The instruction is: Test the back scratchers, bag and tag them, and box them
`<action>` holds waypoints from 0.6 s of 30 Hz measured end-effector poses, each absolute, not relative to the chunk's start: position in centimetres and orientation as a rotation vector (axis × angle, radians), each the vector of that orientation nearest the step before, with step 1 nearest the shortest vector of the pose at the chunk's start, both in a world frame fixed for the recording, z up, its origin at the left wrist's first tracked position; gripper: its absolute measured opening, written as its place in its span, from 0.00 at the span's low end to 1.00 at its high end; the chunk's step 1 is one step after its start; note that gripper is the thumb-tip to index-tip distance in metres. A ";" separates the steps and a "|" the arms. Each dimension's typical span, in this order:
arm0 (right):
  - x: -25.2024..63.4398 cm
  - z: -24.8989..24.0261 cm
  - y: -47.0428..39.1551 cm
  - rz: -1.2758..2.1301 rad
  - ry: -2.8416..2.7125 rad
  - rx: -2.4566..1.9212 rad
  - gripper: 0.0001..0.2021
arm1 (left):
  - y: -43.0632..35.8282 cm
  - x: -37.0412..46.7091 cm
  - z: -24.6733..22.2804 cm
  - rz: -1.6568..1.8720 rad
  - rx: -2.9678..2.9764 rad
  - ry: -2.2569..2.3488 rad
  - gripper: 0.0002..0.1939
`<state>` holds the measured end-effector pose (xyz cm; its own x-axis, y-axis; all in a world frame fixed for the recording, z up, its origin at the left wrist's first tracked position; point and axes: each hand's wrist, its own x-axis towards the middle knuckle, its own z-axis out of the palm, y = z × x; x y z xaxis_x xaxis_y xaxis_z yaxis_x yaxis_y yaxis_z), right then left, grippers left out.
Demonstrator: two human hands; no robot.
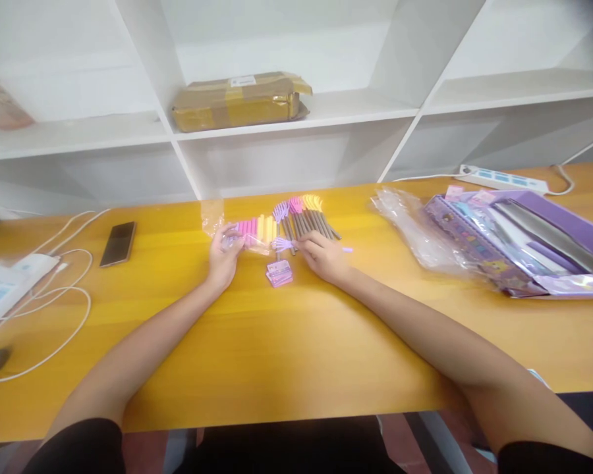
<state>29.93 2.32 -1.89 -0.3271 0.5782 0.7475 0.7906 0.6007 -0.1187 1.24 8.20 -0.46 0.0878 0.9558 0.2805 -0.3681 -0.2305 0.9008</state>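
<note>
My left hand (224,258) is closed on the left end of a clear plastic bag holding pink and yellow tubes (257,229). In my right hand (323,255), fingers pinch a purple back scratcher (282,244); its claw head points left and a purple end sticks out past the hand. Just beyond lie several more back scratcher pieces, dark rods (312,222) with purple, pink and yellow claw heads (296,205), side by side. A small stack of pink-purple cards (279,273) rests on the table between my hands.
A phone (118,243), white cables and a power strip (17,286) lie left. To the right are crumpled clear plastic (418,237), an open purple box (528,247) of packets and another power strip (504,179). A taped carton (240,102) sits on the white shelf behind.
</note>
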 end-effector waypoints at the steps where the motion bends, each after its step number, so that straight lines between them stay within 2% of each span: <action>1: 29.8 -2.0 2.3 -0.354 -2.039 -1.083 0.09 | 8.1 1.3 -0.4 1.427 1.165 0.692 0.28; 5: 29.6 -2.0 2.1 -0.379 -2.044 -1.071 0.10 | 7.6 1.6 -0.4 1.383 1.166 0.668 0.29; 12: 29.5 -2.0 2.1 -0.358 -2.035 -1.033 0.10 | 6.6 2.3 -0.3 1.349 1.164 0.610 0.39; 14: 29.3 -2.0 2.1 -0.322 -2.013 -1.022 0.09 | 6.2 2.4 -0.4 1.334 1.195 0.608 0.30; 16: 29.2 -2.0 2.0 -0.269 -1.997 -1.003 0.09 | 5.7 2.5 -0.6 1.293 1.326 0.642 0.14; 17: 29.2 -2.0 1.9 -0.238 -2.001 -0.983 0.09 | 5.4 2.5 -0.7 1.269 1.426 0.676 0.10; 18: 29.2 -2.0 1.9 -0.208 -2.015 -0.958 0.10 | 5.1 2.4 -0.7 1.249 1.533 0.719 0.11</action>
